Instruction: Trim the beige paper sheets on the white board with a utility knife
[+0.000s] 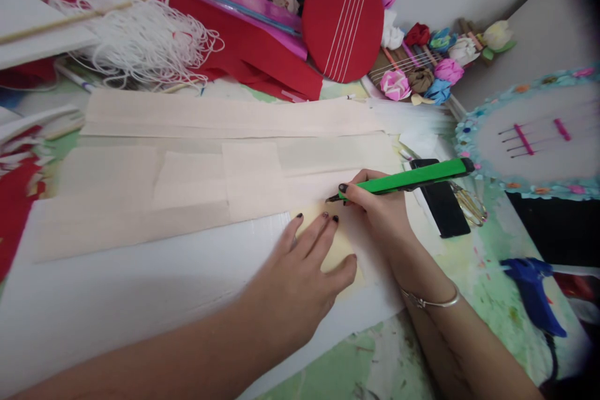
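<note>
My right hand [375, 203] is closed round a green utility knife [412, 176], its dark blade tip pointing down and left at the edge of a pale yellow sheet [340, 256]. Flat on that sheet lies my left hand [309, 256], fingers spread, its fingertips just below the blade. Whether the tip touches the sheet I cannot tell. Beneath both is a large white board [140, 287]. Cream fabric or paper strips [135, 219] cover its upper part, with another long cream strip [225, 115] behind them.
A blue glue gun [534, 294] and a black phone [443, 206] lie on the right. At the back are tangled white string [140, 31], red cloth [262, 65], a red guitar-shaped piece [344, 19] and paper flowers [426, 78]. A flower-edged oval [539, 137] stands at the right.
</note>
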`<state>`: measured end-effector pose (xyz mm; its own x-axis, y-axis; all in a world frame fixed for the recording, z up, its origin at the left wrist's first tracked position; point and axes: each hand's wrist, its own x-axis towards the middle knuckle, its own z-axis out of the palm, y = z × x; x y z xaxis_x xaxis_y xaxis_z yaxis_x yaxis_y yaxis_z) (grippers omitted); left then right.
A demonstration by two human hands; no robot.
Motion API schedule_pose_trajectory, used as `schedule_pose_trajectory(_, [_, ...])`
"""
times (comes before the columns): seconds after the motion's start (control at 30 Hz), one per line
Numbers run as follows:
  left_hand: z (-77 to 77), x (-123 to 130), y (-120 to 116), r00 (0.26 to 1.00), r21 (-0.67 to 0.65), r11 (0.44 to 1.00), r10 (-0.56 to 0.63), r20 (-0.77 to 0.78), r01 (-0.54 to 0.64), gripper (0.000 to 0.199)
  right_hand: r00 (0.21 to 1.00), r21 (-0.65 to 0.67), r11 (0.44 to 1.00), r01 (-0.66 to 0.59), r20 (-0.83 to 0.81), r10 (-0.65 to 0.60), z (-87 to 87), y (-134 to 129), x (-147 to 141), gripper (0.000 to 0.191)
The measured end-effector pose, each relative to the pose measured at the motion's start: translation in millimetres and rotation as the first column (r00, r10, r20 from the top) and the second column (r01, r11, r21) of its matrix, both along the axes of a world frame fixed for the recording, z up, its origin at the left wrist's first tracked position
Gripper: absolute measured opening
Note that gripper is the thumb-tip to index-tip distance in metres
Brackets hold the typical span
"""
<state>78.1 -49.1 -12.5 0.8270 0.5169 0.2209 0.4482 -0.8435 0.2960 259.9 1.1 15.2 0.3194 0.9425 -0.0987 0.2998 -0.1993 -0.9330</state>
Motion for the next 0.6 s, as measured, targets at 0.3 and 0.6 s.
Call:
schedule_pose_trajectory(0.3, [-1.2, 0.5, -1.2, 1.0, -0.002, 1.0, 0.01, 0.005, -0.01, 0.04, 1.0, 0.011, 1.0, -0.003, -0.012, 0.003, -0.6, 0.0, 2.0, 0.025])
schedule_pose_trajectory(0.6, [-0.5, 0.9, -1.0, 1.0, -0.007, 1.0, 0.016, 0.002, -0.016, 0.039, 1.0, 0.018, 1.0, -0.001, 0.024, 0.001, -2.4, 1.5, 4.9, 0.025])
